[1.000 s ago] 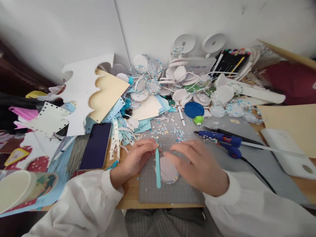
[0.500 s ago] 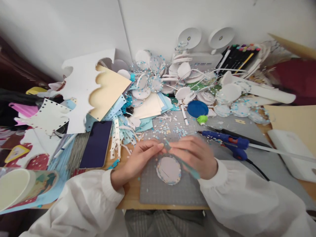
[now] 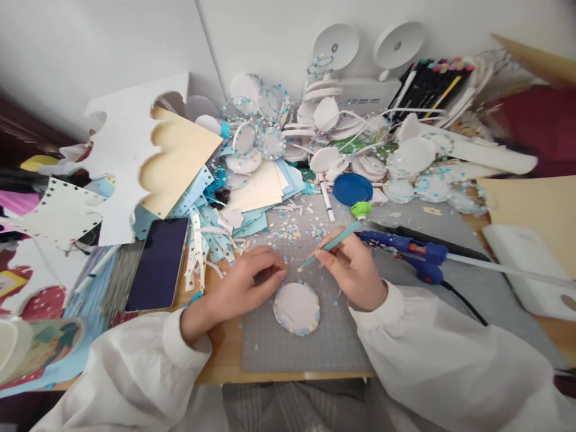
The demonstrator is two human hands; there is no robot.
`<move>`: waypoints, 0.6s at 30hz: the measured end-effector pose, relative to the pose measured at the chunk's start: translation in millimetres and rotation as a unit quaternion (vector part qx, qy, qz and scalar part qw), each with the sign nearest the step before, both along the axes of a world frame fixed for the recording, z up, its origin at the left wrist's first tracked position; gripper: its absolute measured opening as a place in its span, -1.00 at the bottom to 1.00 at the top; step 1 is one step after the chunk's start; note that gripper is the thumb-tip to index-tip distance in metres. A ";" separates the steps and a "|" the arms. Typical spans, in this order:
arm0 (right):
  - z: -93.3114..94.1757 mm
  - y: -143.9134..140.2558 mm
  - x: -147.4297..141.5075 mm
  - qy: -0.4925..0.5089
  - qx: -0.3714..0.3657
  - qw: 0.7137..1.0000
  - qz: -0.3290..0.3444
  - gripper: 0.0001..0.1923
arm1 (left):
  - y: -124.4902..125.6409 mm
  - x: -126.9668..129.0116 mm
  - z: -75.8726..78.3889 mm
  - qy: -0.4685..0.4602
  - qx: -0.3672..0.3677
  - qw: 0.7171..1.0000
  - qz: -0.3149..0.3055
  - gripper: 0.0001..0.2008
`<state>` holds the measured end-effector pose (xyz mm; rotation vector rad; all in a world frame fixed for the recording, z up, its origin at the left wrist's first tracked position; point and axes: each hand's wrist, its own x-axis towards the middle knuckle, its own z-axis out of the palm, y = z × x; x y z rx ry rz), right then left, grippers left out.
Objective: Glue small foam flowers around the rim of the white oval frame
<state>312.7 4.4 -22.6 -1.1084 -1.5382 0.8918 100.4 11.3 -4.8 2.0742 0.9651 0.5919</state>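
Blue lettering on the white box (image 3: 366, 99) at the back wall, too blurred to read; no other legible writing on the cluttered surface (image 3: 225, 366); right hand (image 3: 355, 270) pinching a thin teal stick (image 3: 330, 245) in closed fingers, tip angled down-left toward scattered paper flecks, upper end near the green cap (image 3: 360, 209); left hand (image 3: 245, 285) curled with fingers bent inward on the grey cutting mat (image 3: 315, 348), holding nothing that can be made out; round white disc (image 3: 297, 307) with blue-speckled rim lying flat on the mat between and just below both hands, touched by neither; half a second earlier, stick lower and across the disc's right edge, both hands meeting above it; now lifted clear, hands parted; blue glue gun (image 3: 416, 255) unmoved at right, phone (image 3: 157, 263) at left.
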 end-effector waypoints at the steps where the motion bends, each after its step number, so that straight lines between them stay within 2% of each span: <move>1: -0.6 0.2 0.2 0.000 -0.002 1.000 -0.001 -0.87 | 0.8 -0.4 0.0 0.009 0.005 1.000 -0.017 -0.83; 8: -2.1 -0.6 -0.4 0.018 -0.040 0.999 0.024 -0.85 | -0.5 -0.3 -3.3 0.052 0.048 0.995 -0.076 -0.88; 14: -1.2 -2.3 -2.3 0.032 -0.085 0.994 0.065 -0.82 | -1.7 1.5 -5.0 0.048 0.051 0.994 -0.081 -0.92; 18: -2.0 -2.2 -1.9 0.026 -0.082 0.994 0.074 -0.81 | -2.2 1.5 -5.3 0.037 0.046 0.996 -0.073 -0.92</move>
